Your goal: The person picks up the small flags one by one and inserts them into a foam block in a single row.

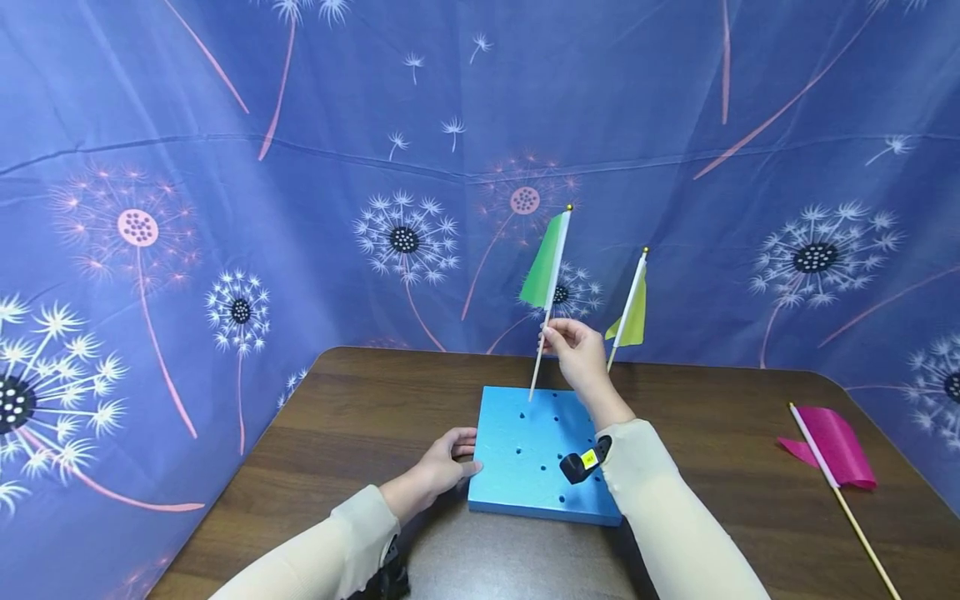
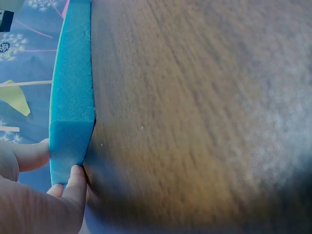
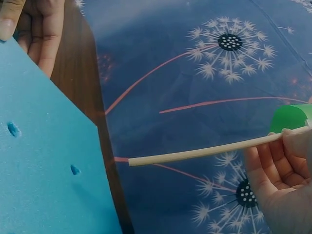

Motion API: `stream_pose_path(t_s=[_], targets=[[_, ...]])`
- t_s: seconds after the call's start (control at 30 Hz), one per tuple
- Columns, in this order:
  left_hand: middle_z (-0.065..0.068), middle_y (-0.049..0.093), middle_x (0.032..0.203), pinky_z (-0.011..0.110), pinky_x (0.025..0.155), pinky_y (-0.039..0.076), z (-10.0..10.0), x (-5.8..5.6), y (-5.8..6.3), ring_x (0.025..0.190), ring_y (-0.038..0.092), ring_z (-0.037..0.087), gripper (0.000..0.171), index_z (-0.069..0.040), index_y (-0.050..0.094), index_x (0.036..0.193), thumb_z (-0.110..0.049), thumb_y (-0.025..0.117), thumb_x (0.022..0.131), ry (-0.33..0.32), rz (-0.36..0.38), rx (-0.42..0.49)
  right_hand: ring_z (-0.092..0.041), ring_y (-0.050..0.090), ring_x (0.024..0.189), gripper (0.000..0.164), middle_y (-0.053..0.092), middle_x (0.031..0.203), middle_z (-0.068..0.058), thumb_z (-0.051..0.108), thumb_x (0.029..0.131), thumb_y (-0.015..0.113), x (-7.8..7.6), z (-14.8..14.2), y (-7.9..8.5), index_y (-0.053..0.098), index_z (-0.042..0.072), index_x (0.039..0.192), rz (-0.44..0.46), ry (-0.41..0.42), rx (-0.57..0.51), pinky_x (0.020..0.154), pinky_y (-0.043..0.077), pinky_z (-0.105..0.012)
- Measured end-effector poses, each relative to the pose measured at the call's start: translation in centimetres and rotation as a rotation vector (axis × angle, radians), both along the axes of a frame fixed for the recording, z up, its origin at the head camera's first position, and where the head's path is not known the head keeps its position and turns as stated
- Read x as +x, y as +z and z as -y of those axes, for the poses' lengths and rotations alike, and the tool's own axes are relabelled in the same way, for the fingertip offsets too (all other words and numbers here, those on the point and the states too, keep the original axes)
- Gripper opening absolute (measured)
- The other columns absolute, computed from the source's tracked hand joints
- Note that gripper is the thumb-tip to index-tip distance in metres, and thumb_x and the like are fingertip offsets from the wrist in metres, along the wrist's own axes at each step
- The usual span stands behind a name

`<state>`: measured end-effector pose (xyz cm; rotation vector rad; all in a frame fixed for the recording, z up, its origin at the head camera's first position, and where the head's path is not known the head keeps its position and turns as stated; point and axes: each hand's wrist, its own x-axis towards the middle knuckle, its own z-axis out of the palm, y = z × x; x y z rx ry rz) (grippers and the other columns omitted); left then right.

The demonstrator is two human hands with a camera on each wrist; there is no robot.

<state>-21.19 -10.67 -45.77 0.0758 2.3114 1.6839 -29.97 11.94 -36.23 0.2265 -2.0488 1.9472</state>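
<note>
Biggest thing around you is the blue backdrop (image 1: 615, 125), white and pink dandelions all over it, hanging beyond both your hands and wrapping round to their left. A creased line runs right across it, higher up than either hand.

Next is your table (image 1: 720, 442): brown wood grain, far corners rounded off out past your hands, plus a pale patch of glare just nearer you than your left hand (image 1: 442, 467).

The board (image 1: 498, 483), bright blue with small holes, lies flat on the wood, immediately right of that hand and lower than your right hand (image 1: 581, 354).

Your green flag (image 1: 542, 267) rises out of the right hand, and the bare end of its stick points down from your fingers, clear of any hole. The yellow flag (image 1: 633, 312) stands just right of that same hand; can't see its foot, your arm hides it. The pink flag (image 1: 836, 446) is lying on the wood, well off to the right of your right hand.

Hands themselves: left is clamped on the board's edge, thumb on top; right has the green flag's stick pinched between thumb and fingers.
</note>
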Motion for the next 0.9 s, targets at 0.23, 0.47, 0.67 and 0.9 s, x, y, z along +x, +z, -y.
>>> stream_pose_path(t_s=[0.23, 0.47, 0.67, 0.9], targets=[[0.017, 0.054, 0.129, 0.046, 0.097, 0.046, -0.2, 0.1, 0.1, 0.120, 0.051, 0.032, 0.052, 0.001, 0.046, 0.136, 0.001, 0.066, 0.088, 0.009, 0.002, 0.001, -0.004, 0.064, 0.068, 0.019, 0.068, 0.081, -0.008, 0.002, 0.095, 0.059, -0.7, 0.4, -0.7, 0.062, -0.015, 0.103, -0.008, 0.021, 0.022, 0.074, 0.058, -0.033], [0.017, 0.054, 0.128, 0.047, 0.098, 0.045, -0.2, 0.2, 0.2, 0.120, 0.051, 0.032, 0.051, 0.001, 0.046, 0.135, 0.001, 0.066, 0.088, 0.008, -0.001, -0.001, -0.010, 0.065, 0.071, 0.018, 0.068, 0.090, -0.020, 0.005, 0.095, 0.059, -0.7, 0.8, -1.3, 0.064, -0.011, 0.103, 0.014, -0.006, 0.079, 0.074, 0.058, -0.033], [0.017, 0.054, 0.128, 0.044, 0.096, 0.047, -0.2, 0.1, 0.2, 0.120, 0.051, 0.032, 0.051, 0.001, 0.046, 0.135, 0.001, 0.066, 0.088, 0.002, -0.005, 0.009, -0.002, 0.061, 0.067, 0.020, 0.065, 0.098, -0.029, 0.007, 0.096, 0.058, -0.6, 1.1, -1.7, 0.064, -0.011, 0.105, 0.038, -0.007, 0.102, 0.067, 0.054, -0.018], [0.017, 0.053, 0.129, 0.045, 0.097, 0.046, -0.2, 0.2, 0.3, 0.121, 0.051, 0.032, 0.052, 0.001, 0.046, 0.136, 0.000, 0.066, 0.088, -0.005, -0.004, 0.008, -0.023, 0.066, 0.076, 0.018, 0.067, 0.094, -0.027, 0.007, 0.096, 0.059, -0.9, 1.6, -2.5, 0.066, -0.008, 0.102, 0.042, -0.028, 0.101, 0.068, 0.055, -0.022]])
